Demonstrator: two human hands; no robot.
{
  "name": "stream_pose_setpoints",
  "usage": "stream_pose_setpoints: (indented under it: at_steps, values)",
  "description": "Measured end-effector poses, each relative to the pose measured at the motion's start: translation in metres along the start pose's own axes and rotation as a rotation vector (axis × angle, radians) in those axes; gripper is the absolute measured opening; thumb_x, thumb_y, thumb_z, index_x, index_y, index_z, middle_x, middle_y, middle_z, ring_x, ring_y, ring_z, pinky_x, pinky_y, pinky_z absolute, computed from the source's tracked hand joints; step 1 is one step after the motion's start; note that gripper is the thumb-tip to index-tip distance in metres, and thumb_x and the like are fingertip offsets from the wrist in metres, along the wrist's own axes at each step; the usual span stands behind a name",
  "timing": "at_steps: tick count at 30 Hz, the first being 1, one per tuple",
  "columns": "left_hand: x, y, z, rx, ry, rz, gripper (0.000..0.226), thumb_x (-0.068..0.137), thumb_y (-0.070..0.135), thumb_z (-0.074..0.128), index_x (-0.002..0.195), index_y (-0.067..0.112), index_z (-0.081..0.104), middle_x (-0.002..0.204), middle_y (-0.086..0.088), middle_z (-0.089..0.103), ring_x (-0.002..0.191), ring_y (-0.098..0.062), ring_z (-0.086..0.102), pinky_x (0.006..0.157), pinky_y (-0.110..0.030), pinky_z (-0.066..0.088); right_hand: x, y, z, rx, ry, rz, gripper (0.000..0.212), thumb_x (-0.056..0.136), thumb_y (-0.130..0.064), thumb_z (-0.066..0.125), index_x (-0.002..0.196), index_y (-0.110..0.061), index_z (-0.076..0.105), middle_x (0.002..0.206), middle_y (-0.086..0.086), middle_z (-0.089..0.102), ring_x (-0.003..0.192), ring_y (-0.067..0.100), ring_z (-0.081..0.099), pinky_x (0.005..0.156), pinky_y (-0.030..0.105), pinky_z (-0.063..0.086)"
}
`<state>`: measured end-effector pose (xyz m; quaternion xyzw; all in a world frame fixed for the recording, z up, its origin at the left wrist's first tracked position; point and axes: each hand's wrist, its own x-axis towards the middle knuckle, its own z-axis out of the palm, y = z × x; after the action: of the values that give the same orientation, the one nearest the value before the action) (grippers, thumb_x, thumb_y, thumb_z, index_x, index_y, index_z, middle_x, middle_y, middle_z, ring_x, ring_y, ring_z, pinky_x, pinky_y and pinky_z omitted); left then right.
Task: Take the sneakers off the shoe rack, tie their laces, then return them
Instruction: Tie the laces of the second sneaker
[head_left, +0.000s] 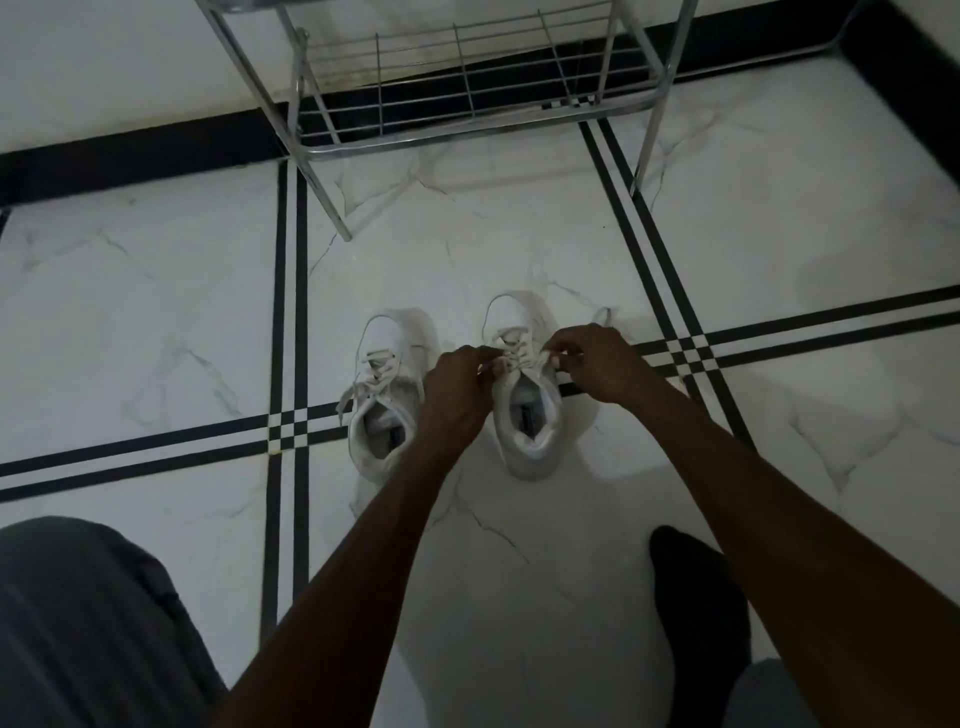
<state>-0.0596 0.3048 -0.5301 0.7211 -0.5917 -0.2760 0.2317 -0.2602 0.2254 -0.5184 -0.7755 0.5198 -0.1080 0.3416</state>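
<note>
Two white sneakers stand side by side on the tiled floor, toes pointing away from me. The left sneaker has loose laces trailing off its left side. Over the right sneaker both hands work the laces. My left hand pinches a lace end at the shoe's left edge. My right hand pinches the other lace end at its right edge. A lace loop sticks out behind the right hand. The metal wire shoe rack stands beyond the shoes with its bottom shelf bare.
White marble floor tiles with black stripe lines run under everything. A black skirting strip meets the wall behind the rack. My grey-trousered knee fills the lower left, and my dark-socked foot rests lower right.
</note>
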Motion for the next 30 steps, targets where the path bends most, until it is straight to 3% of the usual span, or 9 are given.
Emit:
stream_pose_setpoints:
  at_steps: [2,6,8,11,16,20,24,28,30]
  values:
    - [-0.003,-0.001,0.001,0.083,0.064,0.013,0.029,0.096,0.038,0.053,0.108,0.025,0.076,0.1,-0.004,0.078,0.093,-0.029,0.073,0.078,-0.047,0.059,-0.001,-0.001,0.004,-0.011,0.021,0.011,0.014,0.091,-0.003,0.062,0.094,-0.009,0.075,0.092,0.011,0.076,0.079,0.021,0.068,0.063,0.019,0.046]
    - [0.001,0.002,-0.003,0.398,0.087,0.13,0.03,0.082,0.03,0.067,0.11,0.027,0.076,0.095,0.002,0.079,0.1,-0.029,0.065,0.096,-0.048,0.043,0.001,-0.009,0.001,-0.09,0.116,-0.03,0.016,0.088,-0.012,0.062,0.084,-0.018,0.076,0.076,0.003,0.075,0.072,0.021,0.071,0.076,0.039,0.057]
    - [0.001,0.001,-0.009,0.532,0.083,0.2,0.035,0.077,0.031,0.075,0.111,0.027,0.074,0.096,0.003,0.078,0.101,-0.029,0.061,0.098,-0.049,0.036,0.001,-0.014,-0.002,-0.273,0.196,-0.058,0.016,0.089,-0.013,0.064,0.087,-0.021,0.078,0.08,0.002,0.077,0.076,0.025,0.071,0.081,0.037,0.048]
    - [-0.005,-0.007,-0.013,0.691,0.114,0.281,0.019,0.08,0.038,0.06,0.088,0.026,0.071,0.078,0.004,0.074,0.091,-0.028,0.057,0.091,-0.048,0.035,-0.008,-0.007,0.001,-0.455,0.226,0.007,0.019,0.087,-0.007,0.063,0.084,-0.02,0.078,0.082,0.003,0.076,0.08,0.028,0.069,0.076,0.033,0.029]
    - [-0.006,-0.019,-0.007,0.809,0.143,0.252,0.021,0.068,0.025,0.081,0.068,0.024,0.059,0.057,0.004,0.063,0.082,-0.027,0.052,0.079,-0.042,0.026,-0.015,0.003,0.016,-0.498,0.18,0.11,0.023,0.09,-0.008,0.057,0.089,-0.019,0.077,0.086,0.004,0.076,0.084,0.027,0.068,0.075,0.033,0.025]
    - [-0.006,-0.02,-0.003,0.771,0.102,0.212,0.015,0.061,0.021,0.078,0.072,0.024,0.068,0.064,0.003,0.07,0.087,-0.029,0.057,0.081,-0.043,0.026,-0.015,0.005,0.018,-0.511,0.177,0.145,0.025,0.085,-0.004,0.058,0.084,-0.02,0.078,0.077,0.003,0.074,0.077,0.024,0.067,0.07,0.031,0.027]
    - [-0.009,-0.014,0.0,0.69,0.111,0.164,0.03,0.053,0.013,0.061,0.077,0.023,0.076,0.065,0.002,0.071,0.087,-0.029,0.061,0.082,-0.042,0.024,-0.014,0.008,0.02,-0.435,0.213,0.145,0.024,0.083,-0.005,0.06,0.077,-0.021,0.077,0.074,0.004,0.074,0.074,0.026,0.068,0.066,0.032,0.035]
    - [-0.014,-0.001,-0.004,0.538,0.097,0.07,0.033,0.065,0.011,0.054,0.086,0.019,0.079,0.076,-0.009,0.073,0.093,-0.033,0.062,0.087,-0.042,0.03,-0.01,0.009,0.017,-0.195,0.153,0.222,0.012,0.08,-0.01,0.072,0.072,-0.017,0.079,0.075,0.007,0.076,0.074,0.025,0.07,0.069,0.038,0.057]
    - [-0.015,0.004,-0.002,0.341,0.081,-0.005,0.016,0.073,0.003,0.06,0.078,0.008,0.075,0.079,-0.018,0.072,0.088,-0.039,0.062,0.074,-0.038,0.04,-0.008,0.013,0.018,-0.03,0.09,0.22,0.005,0.078,-0.008,0.076,0.076,-0.01,0.079,0.077,0.011,0.076,0.073,0.025,0.071,0.068,0.038,0.059]
